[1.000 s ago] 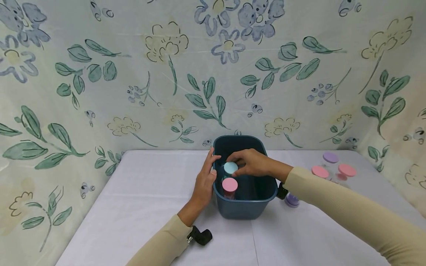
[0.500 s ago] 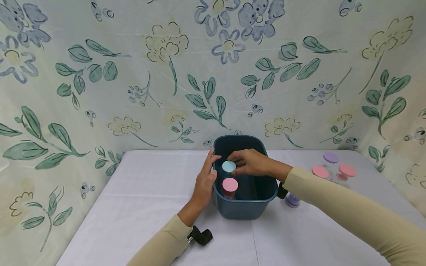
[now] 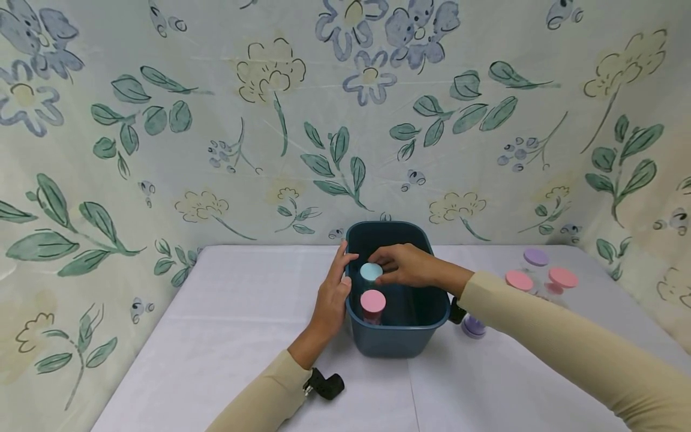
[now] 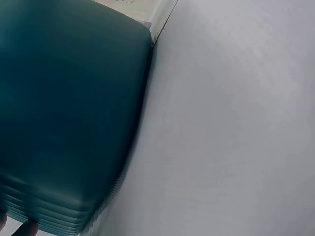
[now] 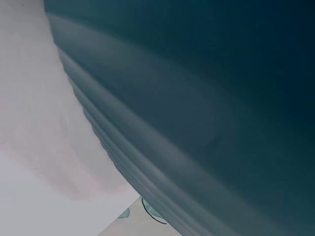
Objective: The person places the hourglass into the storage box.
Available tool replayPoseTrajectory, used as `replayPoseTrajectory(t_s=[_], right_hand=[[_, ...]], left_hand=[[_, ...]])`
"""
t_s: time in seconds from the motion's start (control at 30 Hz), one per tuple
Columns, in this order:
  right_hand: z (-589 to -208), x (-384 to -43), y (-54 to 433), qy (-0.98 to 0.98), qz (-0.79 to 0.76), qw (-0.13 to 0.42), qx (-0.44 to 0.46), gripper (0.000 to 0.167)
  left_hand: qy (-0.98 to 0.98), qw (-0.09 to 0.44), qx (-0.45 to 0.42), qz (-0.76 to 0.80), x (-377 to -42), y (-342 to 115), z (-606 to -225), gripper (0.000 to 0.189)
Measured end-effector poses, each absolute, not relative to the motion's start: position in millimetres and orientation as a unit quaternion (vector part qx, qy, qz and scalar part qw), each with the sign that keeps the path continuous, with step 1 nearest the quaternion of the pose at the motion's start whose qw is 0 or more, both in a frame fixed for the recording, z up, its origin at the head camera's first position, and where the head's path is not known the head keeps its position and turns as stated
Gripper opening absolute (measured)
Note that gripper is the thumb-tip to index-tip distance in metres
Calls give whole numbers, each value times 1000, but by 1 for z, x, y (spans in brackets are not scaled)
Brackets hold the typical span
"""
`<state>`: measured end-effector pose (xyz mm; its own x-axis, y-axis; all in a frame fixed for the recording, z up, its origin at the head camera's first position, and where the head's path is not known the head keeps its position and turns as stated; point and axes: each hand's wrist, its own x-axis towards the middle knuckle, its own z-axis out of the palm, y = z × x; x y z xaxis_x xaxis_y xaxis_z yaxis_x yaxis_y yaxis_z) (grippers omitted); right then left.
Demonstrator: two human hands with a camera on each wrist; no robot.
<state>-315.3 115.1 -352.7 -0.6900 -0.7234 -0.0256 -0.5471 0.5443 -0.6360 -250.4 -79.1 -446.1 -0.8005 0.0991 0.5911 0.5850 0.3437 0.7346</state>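
Note:
In the head view a dark blue-green plastic bin (image 3: 394, 342) stands upright on the table. My right hand (image 3: 407, 264) reaches into it from the right and pinches a jar with a light blue lid (image 3: 370, 272) between thumb and fingers, near the left wall. Just in front of that jar, also inside, is a jar with a pink lid (image 3: 373, 302). My left hand (image 3: 332, 294) rests against the bin's left side, fingers fairly straight and tips at the rim. Both wrist views are mostly filled by the bin wall (image 4: 69, 108); two fingertips (image 4: 27, 228) show at the left one's lower corner.
To the right, partly behind my right sleeve, stand clear jars with a purple lid (image 3: 536, 257) and two coral lids (image 3: 519, 280). A purple item (image 3: 474, 326) sits beside the bin under the right forearm. A floral cloth (image 3: 335, 120) hangs behind the white-covered table (image 3: 237, 318).
The light blue-lidded jar has shifted slightly left toward the bin's wall, between my right thumb and fingers. My left hand and the bin stay in place.

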Motion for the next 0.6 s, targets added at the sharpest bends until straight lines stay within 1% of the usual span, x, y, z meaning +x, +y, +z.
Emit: replayPoseTrajectory(t_s=[0.4,0.6], right_hand=[[-353,-314,113,863,-315,160,-362,43],[-353,-316,115,866,-310,156,-361,48]], left_hand=[[-787,233,-217,-528,-250,-81,-447,46],[-785,227,-218,-533,-250,-80,-446,47]])
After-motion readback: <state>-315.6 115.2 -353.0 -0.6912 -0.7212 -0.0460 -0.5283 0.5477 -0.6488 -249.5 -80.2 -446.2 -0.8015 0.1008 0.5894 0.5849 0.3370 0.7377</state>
